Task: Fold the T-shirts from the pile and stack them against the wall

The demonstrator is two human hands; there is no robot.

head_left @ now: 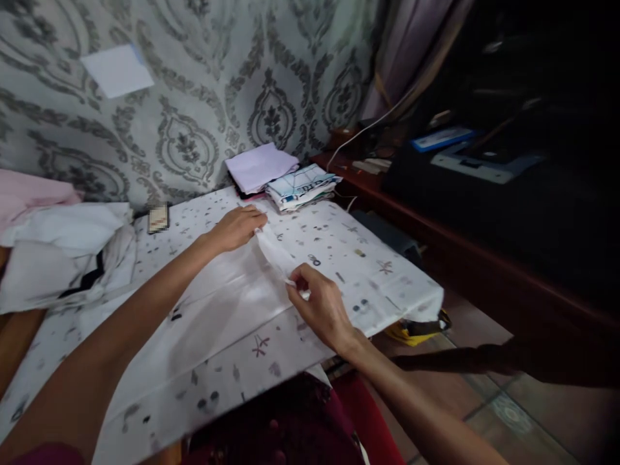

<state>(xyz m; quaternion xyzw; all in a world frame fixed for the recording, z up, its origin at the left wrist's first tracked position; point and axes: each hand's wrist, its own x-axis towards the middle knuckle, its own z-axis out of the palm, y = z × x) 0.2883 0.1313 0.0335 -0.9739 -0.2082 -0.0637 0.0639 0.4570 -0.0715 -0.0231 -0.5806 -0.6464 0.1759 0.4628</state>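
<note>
White fabric (pixel 217 303) lies spread over a table with a patterned cover (pixel 387 284). Its far right edge runs between my two hands. My left hand (pixel 241 227) is closed on that edge at its far corner, below the folded cloths. Nearer to me, my right hand (pixel 320 302) pinches the same edge between thumb and fingers. The strip of edge between the hands looks slightly lifted and creased.
Folded lilac cloth (pixel 264 168) and a stack of folded printed cloths (pixel 304 187) sit by the wall. White and grey garments (pixel 68 252) are heaped at the left, beside a small dark-edged object (pixel 158 218). Dark wooden furniture (pixel 465 265) stands at the right.
</note>
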